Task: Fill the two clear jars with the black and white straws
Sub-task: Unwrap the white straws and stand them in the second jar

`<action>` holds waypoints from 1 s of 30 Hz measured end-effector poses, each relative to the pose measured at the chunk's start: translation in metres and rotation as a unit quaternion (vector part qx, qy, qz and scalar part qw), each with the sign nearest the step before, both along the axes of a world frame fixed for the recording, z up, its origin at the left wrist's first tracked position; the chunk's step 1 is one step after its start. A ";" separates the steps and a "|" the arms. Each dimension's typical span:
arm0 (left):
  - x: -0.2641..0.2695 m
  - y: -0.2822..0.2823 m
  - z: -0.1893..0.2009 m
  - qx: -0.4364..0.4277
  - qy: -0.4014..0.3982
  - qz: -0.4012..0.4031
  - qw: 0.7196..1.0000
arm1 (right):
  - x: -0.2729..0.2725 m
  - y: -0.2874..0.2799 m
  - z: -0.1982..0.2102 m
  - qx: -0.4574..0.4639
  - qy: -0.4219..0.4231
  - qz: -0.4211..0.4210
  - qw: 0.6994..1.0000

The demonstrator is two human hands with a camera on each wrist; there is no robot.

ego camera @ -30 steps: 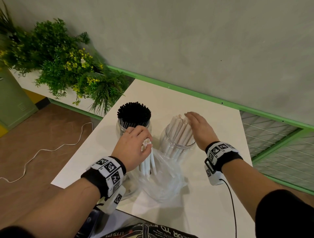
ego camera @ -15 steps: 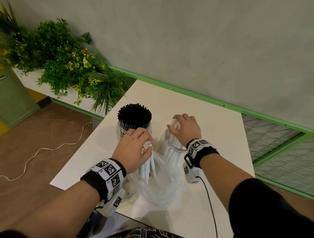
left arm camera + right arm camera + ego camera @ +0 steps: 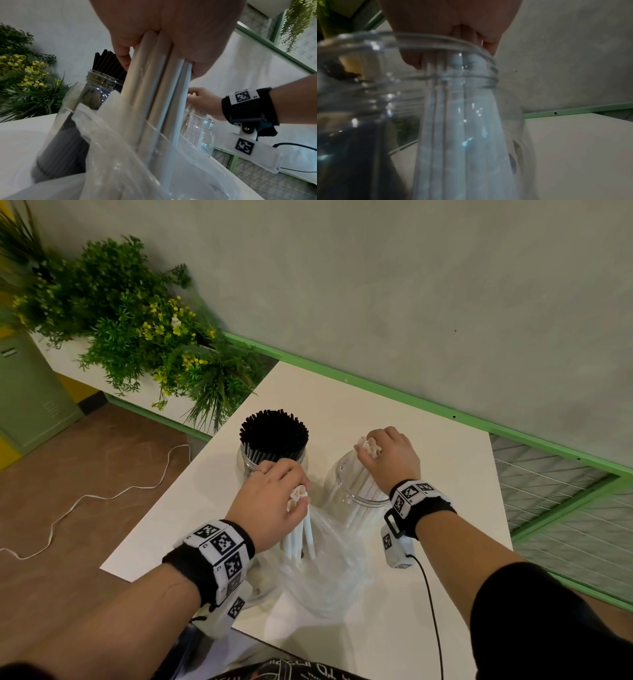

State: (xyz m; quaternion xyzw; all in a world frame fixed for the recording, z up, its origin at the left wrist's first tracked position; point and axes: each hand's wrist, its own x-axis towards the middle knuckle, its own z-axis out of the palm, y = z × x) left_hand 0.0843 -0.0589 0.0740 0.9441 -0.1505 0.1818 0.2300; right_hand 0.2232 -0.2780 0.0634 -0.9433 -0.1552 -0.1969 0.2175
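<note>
Two clear jars stand on the white table. The left jar is packed with black straws. The right jar holds white straws. My right hand curls round the tops of those white straws above the jar's mouth. My left hand grips a small bunch of white straws, whose lower ends stand inside a clear plastic bag. The left wrist view shows that bunch held upright in my fingers.
Green plants with yellow flowers sit in a white planter left of the table. A white cable lies on the brown floor. A green rail and wire mesh border the table's far and right sides.
My right hand has come down from an open pose above the white straws and closed on their tops. The left hand keeps its bunch over the bag.
</note>
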 end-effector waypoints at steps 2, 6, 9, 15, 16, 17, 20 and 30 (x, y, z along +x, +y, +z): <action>0.000 0.000 -0.001 0.002 0.003 0.004 1.000 | 0.000 -0.002 0.001 0.009 -0.003 0.005 1.000; 0.000 0.001 -0.002 0.003 0.010 0.006 1.000 | 0.002 -0.004 0.004 0.055 0.005 -0.010 0.998; 0.001 0.001 -0.003 0.007 0.022 0.004 1.000 | 0.006 -0.003 0.003 0.034 0.064 -0.006 0.997; 0.001 0.001 -0.003 0.004 0.017 -0.005 1.000 | 0.007 -0.003 0.005 -0.056 0.046 0.045 0.996; 0.000 0.001 -0.002 0.002 0.011 -0.007 1.000 | 0.008 -0.004 0.006 -0.071 0.054 0.049 0.995; 0.000 0.001 -0.001 0.001 0.007 -0.008 1.000 | 0.008 -0.003 0.006 -0.074 0.065 0.048 0.994; -0.001 0.000 -0.001 0.000 0.011 -0.006 1.000 | 0.011 -0.002 0.011 0.003 0.095 0.020 0.995; -0.002 0.000 0.000 -0.003 0.013 -0.009 1.000 | 0.010 0.001 0.020 -0.053 0.170 -0.003 0.984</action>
